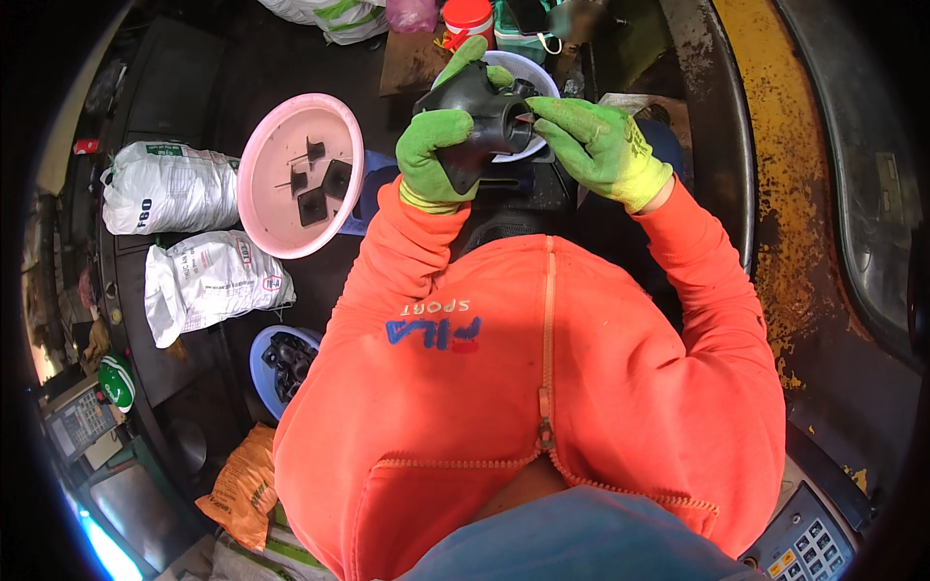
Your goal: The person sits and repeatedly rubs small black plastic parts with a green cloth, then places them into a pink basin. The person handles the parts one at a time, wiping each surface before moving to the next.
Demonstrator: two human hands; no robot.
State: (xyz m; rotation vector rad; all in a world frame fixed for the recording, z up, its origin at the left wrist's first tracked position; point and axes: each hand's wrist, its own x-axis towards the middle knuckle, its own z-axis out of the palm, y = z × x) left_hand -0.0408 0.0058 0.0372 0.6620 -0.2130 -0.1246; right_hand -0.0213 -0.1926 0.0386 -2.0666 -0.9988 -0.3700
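Observation:
My left hand (433,160), in a green glove, is closed around a black moulded plastic part (470,136) with flared corners and a round tubular neck. The neck's opening faces right, toward my right hand (593,145), also gloved in green. My right fingers are pinched together at the rim of that opening. A small pointed tip shows between them and the neck, but I cannot make out what it belongs to. Behind the part stands a pale lavender basin (536,77), mostly hidden, with dark pieces in it.
On the left, a pink basin (254,208) holds several black parts. White sacks (170,189) lie beside it. Below are a blue basin (260,373) of black pieces and an orange bag (240,489). A red-lidded jar (467,15) stands ahead; a rusty yellow machine frame (775,194) runs along the right.

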